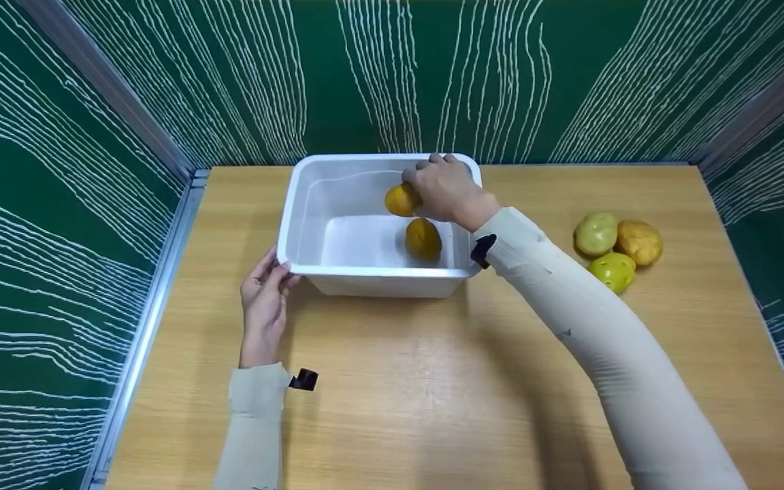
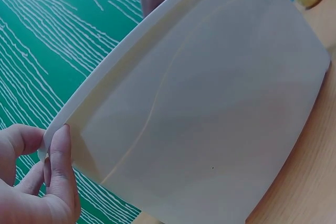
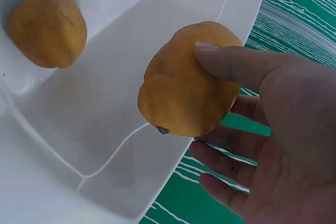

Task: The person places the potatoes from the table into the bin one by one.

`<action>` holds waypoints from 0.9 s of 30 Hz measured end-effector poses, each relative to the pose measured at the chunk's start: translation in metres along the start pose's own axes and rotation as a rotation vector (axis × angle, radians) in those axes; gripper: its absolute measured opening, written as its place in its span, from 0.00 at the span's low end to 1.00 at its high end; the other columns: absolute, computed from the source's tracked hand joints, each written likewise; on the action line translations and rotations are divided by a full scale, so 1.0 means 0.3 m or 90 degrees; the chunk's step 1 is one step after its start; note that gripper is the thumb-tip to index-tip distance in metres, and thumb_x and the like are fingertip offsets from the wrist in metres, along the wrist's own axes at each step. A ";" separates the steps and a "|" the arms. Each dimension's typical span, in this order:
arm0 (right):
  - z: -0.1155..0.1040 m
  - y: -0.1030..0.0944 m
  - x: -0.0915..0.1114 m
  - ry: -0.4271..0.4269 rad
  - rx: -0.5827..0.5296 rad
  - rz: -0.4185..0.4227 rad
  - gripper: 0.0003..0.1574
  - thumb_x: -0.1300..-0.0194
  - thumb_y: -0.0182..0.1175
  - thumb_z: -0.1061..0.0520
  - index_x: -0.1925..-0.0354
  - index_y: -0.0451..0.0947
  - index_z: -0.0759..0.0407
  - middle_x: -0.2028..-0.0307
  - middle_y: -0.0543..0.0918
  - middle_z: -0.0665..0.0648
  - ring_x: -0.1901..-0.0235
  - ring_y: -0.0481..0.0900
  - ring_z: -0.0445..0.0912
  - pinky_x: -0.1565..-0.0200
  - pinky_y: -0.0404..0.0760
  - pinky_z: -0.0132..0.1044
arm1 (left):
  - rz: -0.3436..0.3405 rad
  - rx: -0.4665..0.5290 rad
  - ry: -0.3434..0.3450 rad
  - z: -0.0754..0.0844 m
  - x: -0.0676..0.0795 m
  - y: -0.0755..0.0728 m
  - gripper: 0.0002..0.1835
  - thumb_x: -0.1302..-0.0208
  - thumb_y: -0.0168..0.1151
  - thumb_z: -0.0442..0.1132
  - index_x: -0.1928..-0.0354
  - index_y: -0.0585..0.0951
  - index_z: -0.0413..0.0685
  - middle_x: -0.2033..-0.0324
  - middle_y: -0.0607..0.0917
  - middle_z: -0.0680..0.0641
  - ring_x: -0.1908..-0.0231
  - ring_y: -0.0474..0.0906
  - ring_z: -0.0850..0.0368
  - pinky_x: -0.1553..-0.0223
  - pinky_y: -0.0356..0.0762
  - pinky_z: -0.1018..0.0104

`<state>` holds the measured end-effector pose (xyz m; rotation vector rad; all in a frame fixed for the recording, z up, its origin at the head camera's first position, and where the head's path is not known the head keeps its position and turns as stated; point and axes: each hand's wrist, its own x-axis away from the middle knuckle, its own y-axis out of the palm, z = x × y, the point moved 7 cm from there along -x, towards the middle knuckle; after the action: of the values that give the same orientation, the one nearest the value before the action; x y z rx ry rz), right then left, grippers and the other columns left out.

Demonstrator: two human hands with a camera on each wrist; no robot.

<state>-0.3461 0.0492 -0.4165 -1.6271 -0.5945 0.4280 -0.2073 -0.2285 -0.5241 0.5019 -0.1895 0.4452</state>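
A white plastic tub [image 1: 385, 272] stands on the wooden table. My left hand [image 1: 264, 306] pinches its near-left corner rim between thumb and fingers; the left wrist view shows the tub's outer wall [image 2: 210, 103] up close. Over the tub's right half, my right hand [image 1: 448, 189] grips a yellow-orange mango [image 3: 184, 87], thumb on top and fingers behind it. Below the held fruit, a second mango [image 1: 423, 239] lies on the tub floor towards the right.
Right of the tub, three fruits sit together on the table [image 1: 392, 395]: a pale green one [image 1: 596, 233], a yellow-orange one [image 1: 640, 243] and a yellow-green one [image 1: 613, 272]. Green walls [image 1: 324, 82] with white streaks stand behind and at both sides.
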 end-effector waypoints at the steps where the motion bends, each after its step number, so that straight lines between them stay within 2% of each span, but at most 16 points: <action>1: -0.001 0.000 -0.003 0.003 0.000 -0.001 0.27 0.32 0.74 0.53 0.39 0.81 0.60 0.43 0.86 0.62 0.50 0.76 0.58 0.36 0.81 0.52 | -0.002 0.000 0.000 0.001 -0.001 0.001 0.29 0.26 0.54 0.20 0.25 0.68 0.33 0.39 0.76 0.39 0.59 0.84 0.58 0.60 0.89 0.77; 9: 0.000 0.019 -0.025 0.006 0.008 -0.020 0.29 0.32 0.74 0.52 0.37 0.79 0.60 0.42 0.84 0.63 0.47 0.76 0.59 0.32 0.79 0.54 | -0.014 -0.009 -0.001 -0.002 0.001 0.003 0.29 0.26 0.54 0.21 0.24 0.67 0.32 0.42 0.75 0.42 0.61 0.82 0.61 0.61 0.88 0.79; 20: 0.023 0.029 -0.046 0.031 -0.030 -0.035 0.29 0.32 0.73 0.55 0.36 0.79 0.59 0.42 0.85 0.61 0.49 0.75 0.58 0.30 0.77 0.55 | -0.004 -0.003 -0.012 -0.006 -0.007 0.002 0.29 0.25 0.54 0.21 0.24 0.66 0.32 0.42 0.76 0.43 0.63 0.82 0.62 0.60 0.89 0.78; 27: 0.028 0.054 -0.066 0.047 -0.059 -0.051 0.27 0.31 0.72 0.55 0.37 0.79 0.58 0.44 0.85 0.60 0.51 0.76 0.57 0.30 0.78 0.54 | -0.002 0.000 -0.003 -0.001 -0.002 -0.002 0.29 0.25 0.54 0.20 0.24 0.67 0.33 0.40 0.75 0.41 0.61 0.83 0.60 0.59 0.89 0.77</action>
<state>-0.3646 0.0427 -0.4349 -1.6926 -0.6301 0.2838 -0.2075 -0.2290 -0.5249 0.5028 -0.1931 0.4409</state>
